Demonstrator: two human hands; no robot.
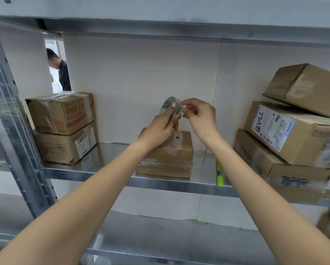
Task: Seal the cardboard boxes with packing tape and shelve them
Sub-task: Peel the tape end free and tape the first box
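Holding the tape roll (170, 109) up at frame centre, your left hand (161, 126) grips it steady so your right hand (196, 113) can pinch at its edge, probably finding the loose end. The box (165, 159) waits just below on the shelf (102, 175).

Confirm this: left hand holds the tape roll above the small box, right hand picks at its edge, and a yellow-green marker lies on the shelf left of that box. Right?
Not quite. In the head view the marker lies right of the small box, not left. The left hand holds the tape roll; the right hand picks at its edge.
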